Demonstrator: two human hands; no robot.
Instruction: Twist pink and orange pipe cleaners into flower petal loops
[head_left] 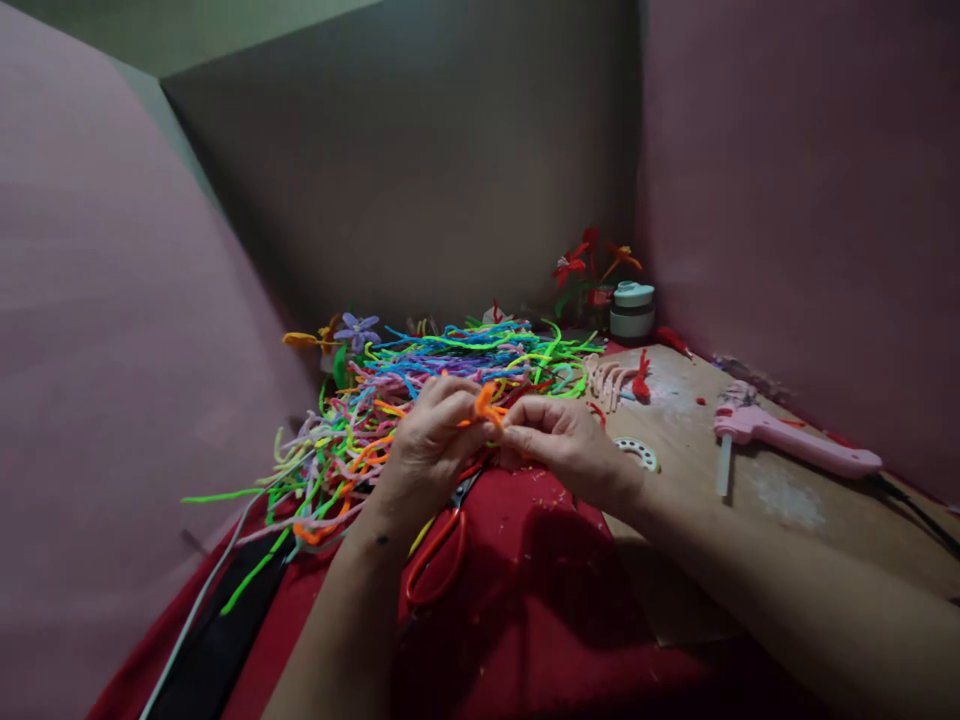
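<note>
Between my two hands is a bent orange pipe cleaner, its looped end standing up above the fingertips. My left hand pinches it from the left with curled fingers. From the other side, the thumb and forefinger of my right hand close on it as well. Behind them spreads a tangled heap of coloured pipe cleaners in green, blue, pink, purple and orange. Scissors with red handles lie just below my left hand, their blades partly hidden by it.
To the right, a pink glue gun with a black cord rests on a tan board. A white ring with holes sits near my right wrist. Pipe-cleaner flowers and a lidded jar stand at the back. Red cloth covers the table.
</note>
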